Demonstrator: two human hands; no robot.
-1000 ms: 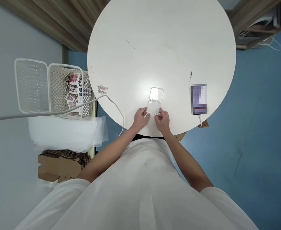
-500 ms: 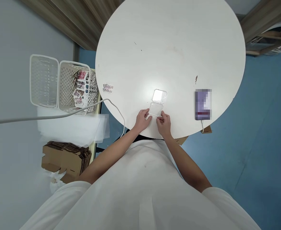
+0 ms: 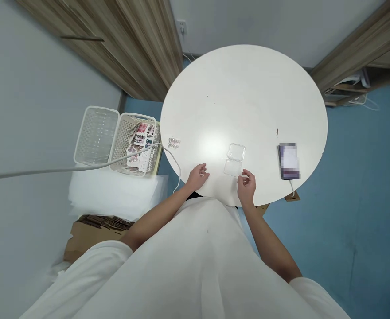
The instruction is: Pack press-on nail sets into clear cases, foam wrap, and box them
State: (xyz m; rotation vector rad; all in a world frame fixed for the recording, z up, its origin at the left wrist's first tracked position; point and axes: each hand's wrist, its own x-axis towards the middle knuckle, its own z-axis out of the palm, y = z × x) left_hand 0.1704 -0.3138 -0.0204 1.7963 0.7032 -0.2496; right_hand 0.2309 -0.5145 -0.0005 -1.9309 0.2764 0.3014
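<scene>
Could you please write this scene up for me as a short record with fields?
Surface: round white table
Left hand: grip open, near the table's front edge, apart from the case
Right hand: fingers curled at the case's near right corner; contact unclear
Clear case: lying open, its two halves flat on the table
On table, left: small sheet of shiny pieces
On table, right: purple-and-white object, blurred
Beyond left edge: white basket holding cards, lid open

You wear a white top (image 3: pixel 181 257) across the bottom of the frame, its loose short sleeves (image 3: pixel 95 270) leaving your forearms (image 3: pixel 163 210) bare.
</scene>
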